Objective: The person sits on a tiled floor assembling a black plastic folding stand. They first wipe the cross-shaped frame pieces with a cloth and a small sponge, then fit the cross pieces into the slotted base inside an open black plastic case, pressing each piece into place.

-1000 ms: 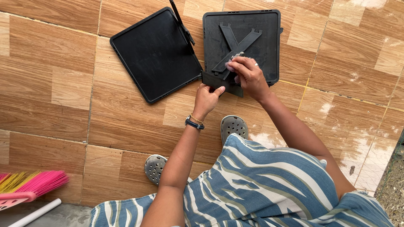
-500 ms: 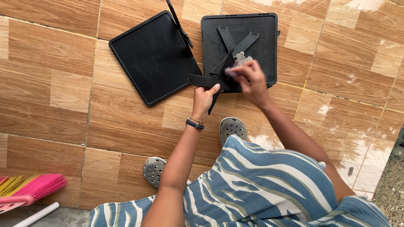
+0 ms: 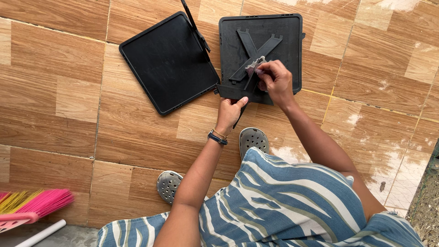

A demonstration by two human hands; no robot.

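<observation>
The left hand (image 3: 230, 111) held a flat black plastic bar (image 3: 238, 92) by its near edge, fingers closed on it. The right hand (image 3: 273, 80) pinched a small grey cloth (image 3: 254, 67) against it. The bar lay across, left to right, over the square black panel (image 3: 279, 32). The wiping seemed only partly done; the other tray (image 3: 169, 61) lay untouched beside.

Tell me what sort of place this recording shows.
Probably a home patio or porch: wood-look tiled floor, pink broom at the edge, gravelly ground beside it, black plastic panels laid on the tiles.
</observation>
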